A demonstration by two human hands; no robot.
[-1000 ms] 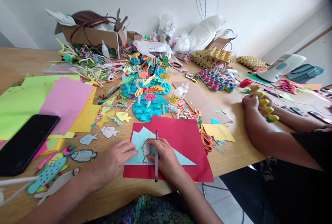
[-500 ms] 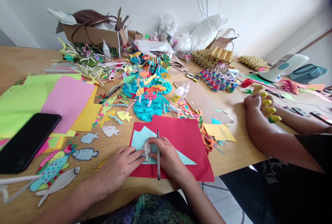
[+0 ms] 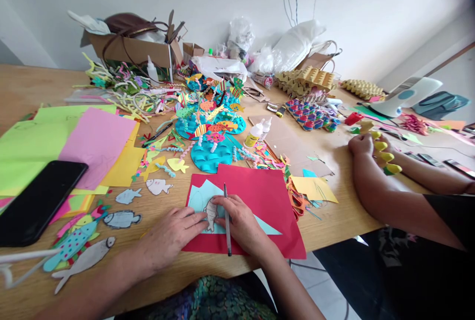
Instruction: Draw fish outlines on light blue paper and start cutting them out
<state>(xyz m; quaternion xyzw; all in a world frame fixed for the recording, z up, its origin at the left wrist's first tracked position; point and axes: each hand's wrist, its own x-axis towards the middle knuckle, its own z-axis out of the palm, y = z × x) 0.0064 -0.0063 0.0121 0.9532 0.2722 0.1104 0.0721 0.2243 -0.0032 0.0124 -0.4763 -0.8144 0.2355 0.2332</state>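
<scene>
A small grey paper fish [image 3: 211, 214] lies on a light blue paper piece [image 3: 196, 199], which rests on a red sheet [image 3: 267, 186]. Flat on the papers, my left hand [image 3: 172, 233] has its fingers stretched out, the tips at the fish's lower left edge. My right hand [image 3: 241, 223] presses the fish from the right with thumb and forefinger. A pen [image 3: 227, 226] is tucked between its fingers, lying across the hand. Part of an oval outline shows on the blue paper left of the fish.
Paper fish cutouts [image 3: 122, 219], a black phone [image 3: 44, 201] and coloured sheets [image 3: 100, 147] lie to the left. Ahead stand a blue fish-covered model [image 3: 210, 154] and glue bottles [image 3: 254, 134]. Orange scissors [image 3: 298, 206] lie right; beyond, another person's hands [image 3: 361, 146] hold a painted egg-carton piece [image 3: 382, 154].
The pen in my right hand has tilted slightly, its upper end moving a little left. Both hands stay at the fish, almost unmoved.
</scene>
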